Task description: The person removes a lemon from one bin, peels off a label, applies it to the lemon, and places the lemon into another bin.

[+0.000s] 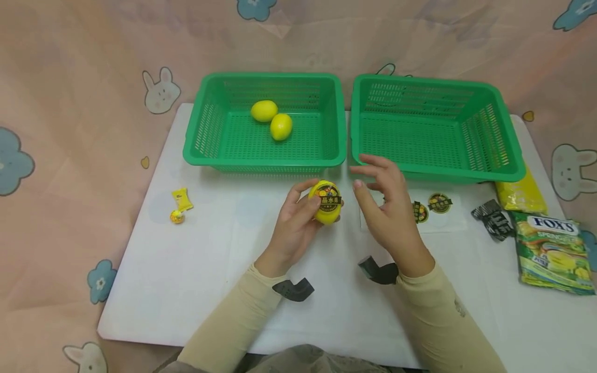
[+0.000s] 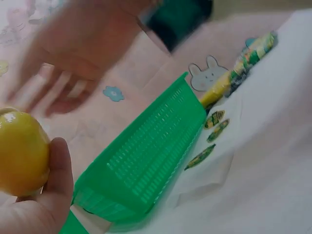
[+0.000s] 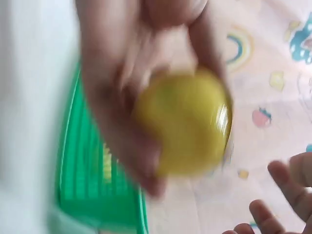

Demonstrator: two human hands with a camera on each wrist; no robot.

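Note:
A yellow lemon [image 1: 329, 215] with a dark round fruit sticker [image 1: 328, 201] on its face sits in my left hand [image 1: 298, 223], held between thumb and fingers. In the left wrist view the lemon [image 2: 22, 153] shows at the left edge. My right hand [image 1: 389, 212] hovers just right of it, fingers spread, nothing in them. Under and beside that hand lies a white sheet [image 1: 448, 221] bearing several of the same stickers [image 1: 440, 202]. Two more lemons [image 1: 264, 111] rest together in the left green basket [image 1: 266, 161].
A second green basket [image 1: 438, 173] stands right of the first. Two small wrapped candies [image 1: 182, 199] lie at the left. On the right are a black wrapper [image 1: 494, 220], a yellow packet [image 1: 521, 194] and a green FOX'S candy bag [image 1: 555, 254]. The white table [image 1: 186, 290] has a patterned cloth behind it.

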